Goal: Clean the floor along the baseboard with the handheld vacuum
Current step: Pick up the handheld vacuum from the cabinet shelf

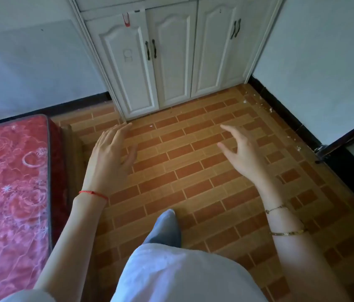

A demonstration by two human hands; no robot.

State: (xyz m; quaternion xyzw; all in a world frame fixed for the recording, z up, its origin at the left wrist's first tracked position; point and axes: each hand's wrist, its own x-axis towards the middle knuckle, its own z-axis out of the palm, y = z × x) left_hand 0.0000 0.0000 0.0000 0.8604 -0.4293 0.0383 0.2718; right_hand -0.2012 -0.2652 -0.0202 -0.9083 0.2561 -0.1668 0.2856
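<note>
Both my hands up, fingers spread, gripping nothing; vacuum nowhere in my view.

Brick-pattern floor (193,171) runs to the white cabinet (171,57) at its far edge; red mattress (8,192) along the left edge; black baseboard (291,112) down the right edge with white crumbs (270,110) beside it. Left hand (108,158) and right hand (243,151) hover apart over mid-floor.

The room is dim, lit by soft, bluish daylight with no harsh glare. The tiled floor (193,149) darkens toward the lower right of the frame. Faint shadows sit under both hands. Wide-angle distortion bends the cabinet (171,57) edges and the walls. The whole picture looks slightly soft, the fingertips a little blurred.
</note>
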